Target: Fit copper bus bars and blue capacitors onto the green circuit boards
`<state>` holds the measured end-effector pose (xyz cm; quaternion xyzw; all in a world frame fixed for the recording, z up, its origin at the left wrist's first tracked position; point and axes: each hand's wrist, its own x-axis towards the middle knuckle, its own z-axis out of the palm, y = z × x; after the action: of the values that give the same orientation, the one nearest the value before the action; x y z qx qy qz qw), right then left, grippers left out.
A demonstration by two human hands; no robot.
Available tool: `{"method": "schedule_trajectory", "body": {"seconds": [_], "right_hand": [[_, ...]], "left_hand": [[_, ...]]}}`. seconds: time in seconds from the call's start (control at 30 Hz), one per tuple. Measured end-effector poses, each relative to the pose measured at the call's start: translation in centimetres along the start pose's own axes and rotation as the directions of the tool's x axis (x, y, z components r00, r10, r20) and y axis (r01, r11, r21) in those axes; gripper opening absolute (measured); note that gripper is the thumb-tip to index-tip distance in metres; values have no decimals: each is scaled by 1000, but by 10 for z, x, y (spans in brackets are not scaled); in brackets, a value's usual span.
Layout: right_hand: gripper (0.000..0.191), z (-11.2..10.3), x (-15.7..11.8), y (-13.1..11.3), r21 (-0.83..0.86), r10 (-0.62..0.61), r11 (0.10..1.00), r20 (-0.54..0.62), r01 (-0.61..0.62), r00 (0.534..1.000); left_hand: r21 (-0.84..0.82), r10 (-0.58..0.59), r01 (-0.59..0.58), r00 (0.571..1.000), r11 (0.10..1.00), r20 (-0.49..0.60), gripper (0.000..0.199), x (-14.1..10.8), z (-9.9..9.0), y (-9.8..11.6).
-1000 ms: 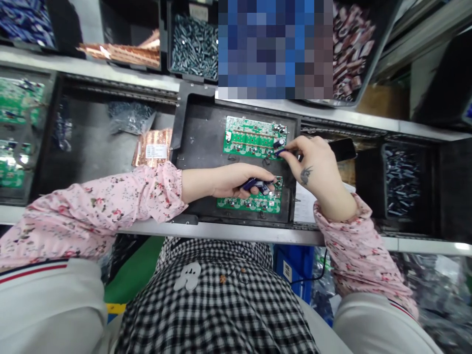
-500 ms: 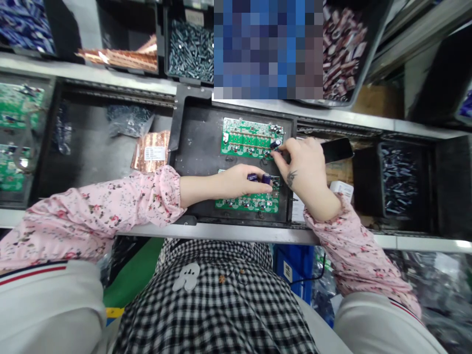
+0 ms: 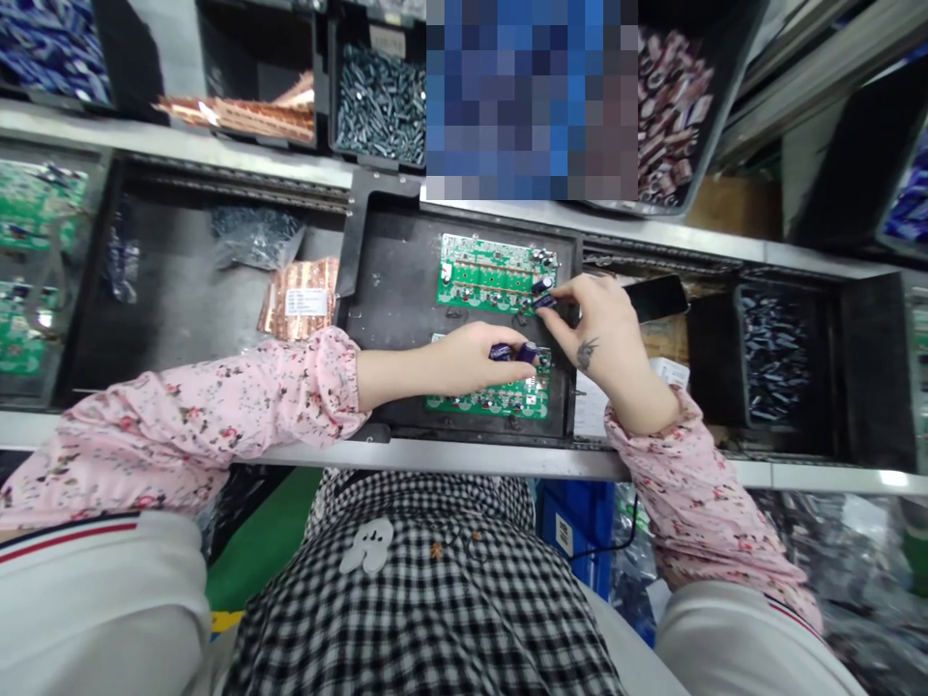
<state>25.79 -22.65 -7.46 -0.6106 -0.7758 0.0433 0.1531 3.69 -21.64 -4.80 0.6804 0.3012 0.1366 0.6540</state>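
Observation:
Two green circuit boards lie in a black tray, one behind the other. My right hand is at the right end of the far circuit board, thumb and forefinger closed on a dark capacitor. Right beside that, another capacitor stands on the board. Over the near circuit board, my left hand is curled around a few purple capacitors. Its fingers and palm cover part of this board.
Bins of blue parts, metal pins and brown-sleeved parts line the back. A phone and a bin of dark capacitors are to the right. Copper strips and a plastic bag lie left.
My right hand has shifted slightly right and its fingers have opened a little, so the capacitor between them shows more clearly. My left hand stays nearly in place with its capacitors.

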Motion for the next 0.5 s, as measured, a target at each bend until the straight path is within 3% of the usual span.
{"method": "schedule_trajectory", "body": {"seconds": [0.5], "right_hand": [[9,-1,0,-7,-11,-45,999,9,45,999]], "left_hand": [[186,32,-26,999,982,-27,20,0,1,-11]]}}
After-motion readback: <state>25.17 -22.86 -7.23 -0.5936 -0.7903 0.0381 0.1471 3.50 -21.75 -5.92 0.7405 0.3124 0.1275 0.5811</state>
